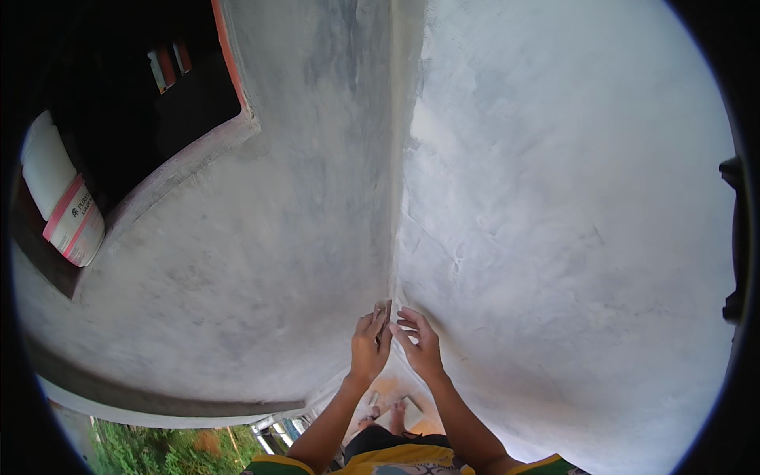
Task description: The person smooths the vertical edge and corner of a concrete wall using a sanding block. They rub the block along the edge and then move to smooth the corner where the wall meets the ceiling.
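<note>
My left hand (370, 346) is raised to the inner corner where two plastered walls meet. Its fingers close on a small, thin brown piece (388, 310) whose edge stands up at the fingertips; its exact kind is too small to make out. Just to its right is my right hand (419, 342), fingers apart and slightly curled, close to the left fingertips. I see nothing held in it. Both hands are near the corner seam (393, 198), which runs up between the grey left wall (261, 237) and the paler right wall (570, 222).
At the left, a white plastic container with a pink-banded label (75, 222) stands on the sill of a dark window opening (150, 127). My feet (397, 416) show below on a dusty floor. Green plants (174, 450) lie beyond the wall's lower left edge.
</note>
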Motion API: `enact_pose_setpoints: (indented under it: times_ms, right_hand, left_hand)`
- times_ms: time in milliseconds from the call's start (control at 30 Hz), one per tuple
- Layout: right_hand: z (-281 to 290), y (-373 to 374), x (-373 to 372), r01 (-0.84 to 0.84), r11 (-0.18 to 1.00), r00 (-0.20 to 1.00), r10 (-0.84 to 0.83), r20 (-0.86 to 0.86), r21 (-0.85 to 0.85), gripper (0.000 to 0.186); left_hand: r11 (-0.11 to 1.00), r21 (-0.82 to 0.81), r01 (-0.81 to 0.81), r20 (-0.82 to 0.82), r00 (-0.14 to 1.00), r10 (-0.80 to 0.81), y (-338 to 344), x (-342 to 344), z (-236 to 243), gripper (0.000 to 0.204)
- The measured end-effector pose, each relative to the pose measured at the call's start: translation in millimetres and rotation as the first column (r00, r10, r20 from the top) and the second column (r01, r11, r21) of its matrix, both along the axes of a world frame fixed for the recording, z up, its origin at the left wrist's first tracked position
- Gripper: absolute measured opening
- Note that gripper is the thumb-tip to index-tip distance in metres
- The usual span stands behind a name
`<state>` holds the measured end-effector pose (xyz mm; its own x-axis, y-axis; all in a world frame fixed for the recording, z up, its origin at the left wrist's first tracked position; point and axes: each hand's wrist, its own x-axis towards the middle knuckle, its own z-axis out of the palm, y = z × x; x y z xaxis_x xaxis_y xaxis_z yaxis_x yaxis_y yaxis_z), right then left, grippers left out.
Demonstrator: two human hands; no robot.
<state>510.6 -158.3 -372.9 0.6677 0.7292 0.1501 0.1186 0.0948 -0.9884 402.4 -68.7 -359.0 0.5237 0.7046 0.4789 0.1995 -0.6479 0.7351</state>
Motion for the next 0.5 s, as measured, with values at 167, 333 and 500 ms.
enact_pose_setpoints:
  times_ms: [167, 333, 500]
  right_hand:
    - [18, 20, -6, 0.144, 0.982, 0.988, -0.15, 0.04, 0.124, 0.032]
    - [52, 34, -17, 0.199, 0.931, 0.976, -0.217, 0.027, 0.305, 0.028]
    - [78, 38, -31, 0.233, 0.872, 0.948, -0.302, 0.098, 0.429, 0.031]
  left_hand:
    - [0.999, 0.039, 0.032, 0.104, 0.994, -0.036, -9, -11, 16, 0.039]
    - [0.991, 0.005, -0.137, 0.248, 0.96, 0.132, -2, -11, 57, 0.035]
    - [0.983, -0.055, -0.174, 0.381, 0.906, 0.182, -5, 0, 97, 0.03]
